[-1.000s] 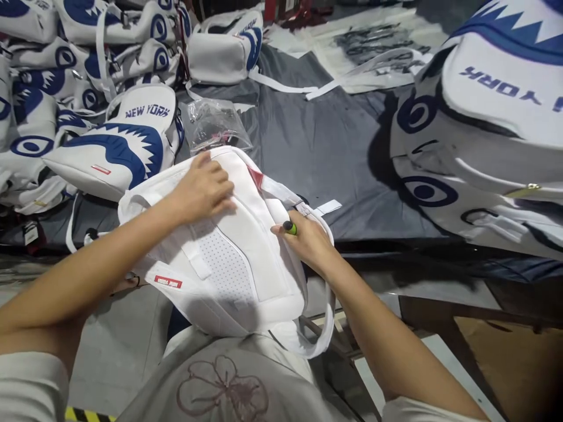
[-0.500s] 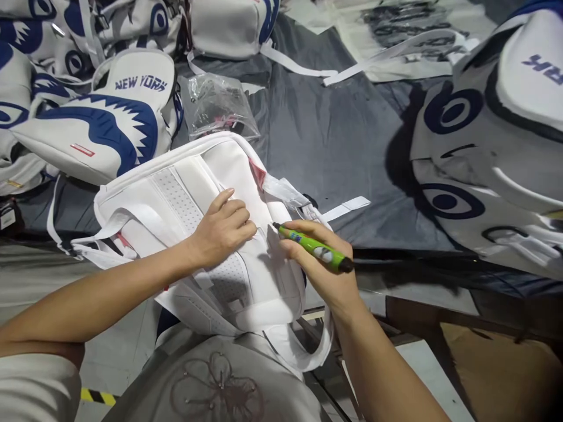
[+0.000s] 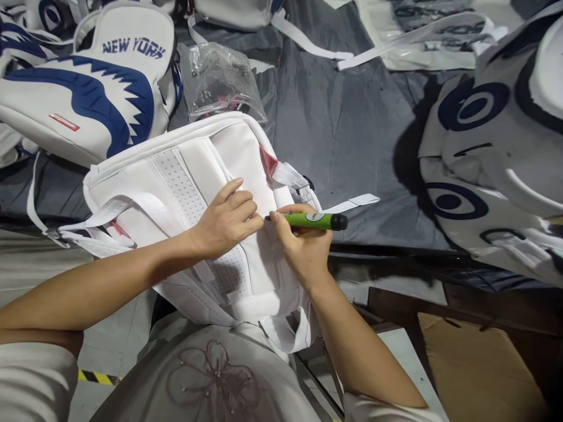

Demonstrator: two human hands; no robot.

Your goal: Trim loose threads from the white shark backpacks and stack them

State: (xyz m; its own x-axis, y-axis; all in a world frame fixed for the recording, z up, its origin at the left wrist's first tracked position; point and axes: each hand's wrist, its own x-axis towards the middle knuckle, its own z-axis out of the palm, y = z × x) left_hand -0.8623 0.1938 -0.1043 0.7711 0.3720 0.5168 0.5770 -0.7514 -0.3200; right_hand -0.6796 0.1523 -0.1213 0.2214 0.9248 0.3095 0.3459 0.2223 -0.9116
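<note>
At the near edge of the dark table, centre of view, a white backpack lies back-panel up, partly over the person's lap. The left hand rests on the panel with fingers curled loosely together, clamping nothing. The right hand, at 3 o'clock from the left, is closed around a green marker, its tip at the panel beside the left fingers. At 12 o'clock lies a clear plastic bag; its contents cannot be made out. At 10 o'clock a white-and-blue bag reads "NEW YORK". At 3 o'clock lie eye-printed bags.
</note>
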